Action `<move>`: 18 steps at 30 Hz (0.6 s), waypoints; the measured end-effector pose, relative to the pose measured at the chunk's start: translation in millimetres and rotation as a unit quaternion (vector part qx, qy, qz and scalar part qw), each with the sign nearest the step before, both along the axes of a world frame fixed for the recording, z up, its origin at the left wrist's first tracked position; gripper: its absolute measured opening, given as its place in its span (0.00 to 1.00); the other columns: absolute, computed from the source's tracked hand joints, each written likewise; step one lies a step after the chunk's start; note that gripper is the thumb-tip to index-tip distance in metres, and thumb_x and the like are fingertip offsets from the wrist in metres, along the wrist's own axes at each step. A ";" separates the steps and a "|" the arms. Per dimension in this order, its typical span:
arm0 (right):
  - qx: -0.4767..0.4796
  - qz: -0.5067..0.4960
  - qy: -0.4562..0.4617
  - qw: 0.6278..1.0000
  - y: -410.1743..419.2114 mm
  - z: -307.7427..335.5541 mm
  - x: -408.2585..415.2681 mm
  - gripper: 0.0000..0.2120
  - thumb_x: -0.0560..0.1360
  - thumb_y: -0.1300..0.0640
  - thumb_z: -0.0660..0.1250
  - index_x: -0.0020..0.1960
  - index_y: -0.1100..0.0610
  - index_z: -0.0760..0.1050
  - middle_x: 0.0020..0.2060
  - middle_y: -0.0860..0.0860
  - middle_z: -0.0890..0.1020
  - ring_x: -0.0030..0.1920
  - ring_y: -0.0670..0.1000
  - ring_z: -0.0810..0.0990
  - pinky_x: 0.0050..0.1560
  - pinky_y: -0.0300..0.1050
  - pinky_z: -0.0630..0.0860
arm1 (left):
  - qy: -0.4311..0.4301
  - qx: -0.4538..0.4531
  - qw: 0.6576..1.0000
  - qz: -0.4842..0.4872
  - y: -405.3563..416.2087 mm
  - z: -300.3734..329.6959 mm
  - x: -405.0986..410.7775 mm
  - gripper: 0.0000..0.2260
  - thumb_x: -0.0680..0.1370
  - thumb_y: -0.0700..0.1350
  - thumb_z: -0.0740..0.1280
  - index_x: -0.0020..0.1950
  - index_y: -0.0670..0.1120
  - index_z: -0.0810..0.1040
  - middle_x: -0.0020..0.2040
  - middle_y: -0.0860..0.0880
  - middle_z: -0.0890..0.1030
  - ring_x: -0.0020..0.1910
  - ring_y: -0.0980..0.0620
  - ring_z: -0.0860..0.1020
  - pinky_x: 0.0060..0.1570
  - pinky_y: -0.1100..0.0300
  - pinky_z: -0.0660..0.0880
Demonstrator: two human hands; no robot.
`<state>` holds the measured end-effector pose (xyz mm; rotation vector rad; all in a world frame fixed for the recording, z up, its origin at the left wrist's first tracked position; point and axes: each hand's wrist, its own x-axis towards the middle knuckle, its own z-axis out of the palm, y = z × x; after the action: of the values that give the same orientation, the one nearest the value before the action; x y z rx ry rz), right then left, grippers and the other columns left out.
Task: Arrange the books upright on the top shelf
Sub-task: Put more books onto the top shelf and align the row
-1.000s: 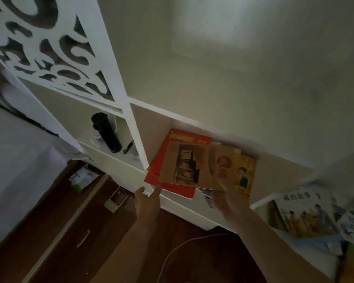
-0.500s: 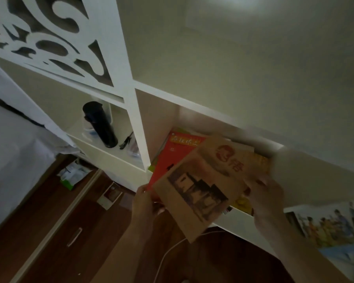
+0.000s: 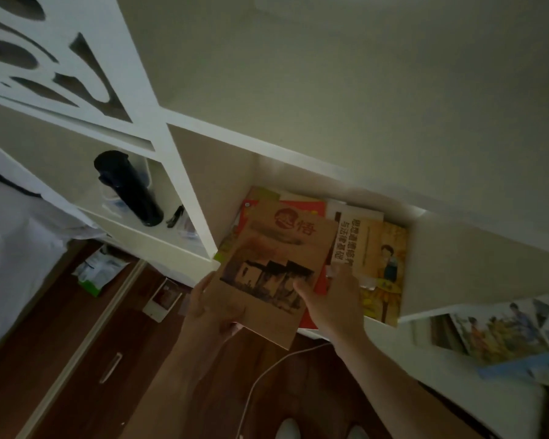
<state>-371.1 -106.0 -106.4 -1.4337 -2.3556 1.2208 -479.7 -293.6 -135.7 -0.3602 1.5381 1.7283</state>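
Observation:
A brown paperback [image 3: 279, 264] with a red seal and a dark picture of houses sticks out of the shelf compartment [image 3: 476, 248], cover facing me. My left hand [image 3: 208, 312] grips its lower left corner. My right hand [image 3: 333, 301] holds its right edge, thumb on the cover. Behind it lie a red book [image 3: 301, 205], a white book with black characters [image 3: 349, 239] and a yellow book with a drawn figure [image 3: 385, 267].
A black flask [image 3: 130, 188] stands in the compartment to the left, past a white divider [image 3: 187, 191]. More picture books [image 3: 495, 331] lie lower right. A white cable [image 3: 267, 372] runs over the dark wooden floor, with a packet [image 3: 100, 270] at left.
The brown book has swung from tilted to nearly square with the shelf. My right hand moved from its upper right edge down to its right side. The view came closer.

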 end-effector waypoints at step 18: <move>-0.176 0.057 0.042 0.982 2.2 11.8 58.0 0.17 0.79 0.36 0.62 0.56 0.46 0.80 0.47 0.46 0.83 0.48 0.42 0.81 0.50 0.46 0.75 | -0.047 0.000 0.981 -0.190 4.4 17.0 28.7 0.23 0.76 0.53 0.74 0.69 0.50 0.78 0.60 0.44 0.85 0.59 0.41 0.84 0.61 0.39 0.78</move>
<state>-313.1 -103.8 -94.6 -1.3141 -2.2754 1.7653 -451.0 -289.2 -118.7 -0.1330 1.4312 1.3919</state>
